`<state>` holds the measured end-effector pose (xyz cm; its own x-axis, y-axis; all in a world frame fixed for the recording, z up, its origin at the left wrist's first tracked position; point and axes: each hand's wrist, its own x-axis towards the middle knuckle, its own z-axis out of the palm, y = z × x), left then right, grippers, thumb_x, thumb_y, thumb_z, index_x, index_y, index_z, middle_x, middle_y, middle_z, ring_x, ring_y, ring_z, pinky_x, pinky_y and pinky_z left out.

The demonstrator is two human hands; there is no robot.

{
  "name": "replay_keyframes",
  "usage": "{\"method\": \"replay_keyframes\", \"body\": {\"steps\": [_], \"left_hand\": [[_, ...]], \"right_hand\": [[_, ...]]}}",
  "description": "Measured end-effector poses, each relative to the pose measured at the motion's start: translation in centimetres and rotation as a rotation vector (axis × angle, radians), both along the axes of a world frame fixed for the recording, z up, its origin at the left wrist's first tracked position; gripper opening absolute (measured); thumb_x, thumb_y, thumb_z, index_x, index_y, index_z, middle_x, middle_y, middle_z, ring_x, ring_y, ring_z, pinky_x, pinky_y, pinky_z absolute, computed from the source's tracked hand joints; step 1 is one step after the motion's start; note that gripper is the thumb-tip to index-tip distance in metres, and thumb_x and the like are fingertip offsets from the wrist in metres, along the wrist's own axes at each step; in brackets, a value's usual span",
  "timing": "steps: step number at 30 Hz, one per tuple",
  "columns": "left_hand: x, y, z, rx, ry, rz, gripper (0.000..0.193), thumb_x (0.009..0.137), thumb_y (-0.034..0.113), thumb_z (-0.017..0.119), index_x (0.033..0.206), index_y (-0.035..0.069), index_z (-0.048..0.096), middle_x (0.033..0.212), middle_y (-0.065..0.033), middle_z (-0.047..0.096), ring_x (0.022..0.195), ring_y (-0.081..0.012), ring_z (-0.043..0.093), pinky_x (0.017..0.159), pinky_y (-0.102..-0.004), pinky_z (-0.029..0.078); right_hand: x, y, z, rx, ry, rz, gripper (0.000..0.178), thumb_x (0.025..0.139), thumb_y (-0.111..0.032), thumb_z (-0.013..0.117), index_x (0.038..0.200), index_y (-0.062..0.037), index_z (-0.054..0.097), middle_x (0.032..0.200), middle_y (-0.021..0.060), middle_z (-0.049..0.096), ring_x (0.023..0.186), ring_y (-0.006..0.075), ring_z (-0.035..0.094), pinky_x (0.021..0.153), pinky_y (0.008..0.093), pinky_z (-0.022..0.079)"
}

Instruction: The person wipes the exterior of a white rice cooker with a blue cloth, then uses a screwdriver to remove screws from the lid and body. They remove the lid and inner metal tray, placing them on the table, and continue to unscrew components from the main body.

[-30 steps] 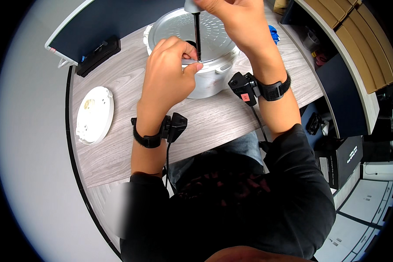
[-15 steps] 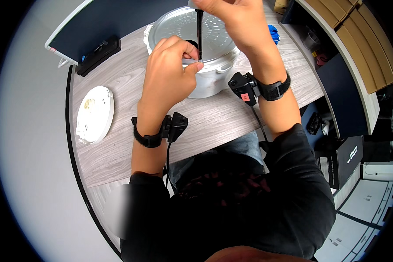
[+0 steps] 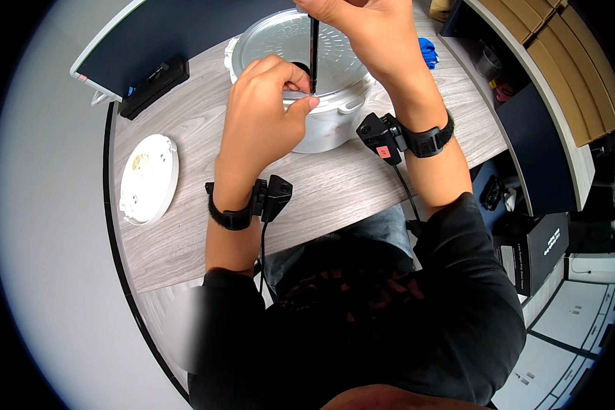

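A round silver appliance body stands on the table, its slotted metal plate facing up. My right hand is closed round the top of a screwdriver, whose handle is cut off by the picture's upper edge. The dark shaft points straight down to the near rim of the plate. At its tip, my left hand is closed in a pinch, with thumb and fingers against the rim. What sits between those fingertips is too small to make out. A dark round opening in the plate is partly covered by the left hand.
On the left of the wood-grain table lies a round white cover. Behind it is a black case beside a dark partition. A blue bundle lies right of the appliance. Shelves with cardboard boxes rise at the right.
The screwdriver's upper end has tilted very slightly to the right. Both hands otherwise stay in place, and the appliance has not moved.
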<state>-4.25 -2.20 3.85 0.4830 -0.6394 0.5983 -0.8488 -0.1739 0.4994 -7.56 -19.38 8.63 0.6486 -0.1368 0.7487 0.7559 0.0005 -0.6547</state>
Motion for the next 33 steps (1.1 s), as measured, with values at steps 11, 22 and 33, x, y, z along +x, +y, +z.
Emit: {"method": "replay_keyframes", "body": {"steps": [11, 22, 33], "left_hand": [[0.2, -0.1, -0.2, -0.038, 0.035, -0.004, 0.017, 0.071, 0.002, 0.081, 0.077, 0.003, 0.066, 0.081, -0.0069, 0.066, 0.08, -0.0229, 0.064, 0.071, -0.0332, 0.051], [0.0, -0.2, -0.3, -0.068, -0.015, 0.018, 0.013, 0.075, 0.005, 0.079, 0.079, 0.002, 0.067, 0.081, -0.007, 0.066, 0.079, -0.0238, 0.063, 0.071, -0.0343, 0.05], [-3.1, -0.1, 0.8, -0.051, -0.125, 0.02, 0.009, 0.078, 0.002, 0.075, 0.082, 0.003, 0.066, 0.078, -0.0064, 0.067, 0.075, -0.022, 0.064, 0.066, -0.0323, 0.049]], "right_hand": [[0.1, -1.2, -0.4, 0.034, -0.01, 0.117, 0.041, 0.093, 0.0, 0.065, 0.132, 0.0016, 0.053, 0.11, 0.0029, 0.063, 0.096, 0.0075, 0.059, 0.082, 0.0229, 0.051], [-0.4, -1.6, -0.1, 0.027, -0.047, 0.082, 0.044, 0.093, -0.003, 0.067, 0.134, 0.0008, 0.052, 0.111, 0.0053, 0.065, 0.098, 0.0108, 0.062, 0.083, 0.0252, 0.052], [-4.5, -4.5, -1.2, 0.146, -0.058, -0.093, 0.051, 0.091, -0.007, 0.07, 0.136, 0.0033, 0.048, 0.102, 0.0113, 0.069, 0.092, 0.0132, 0.065, 0.081, 0.0242, 0.05]]}}
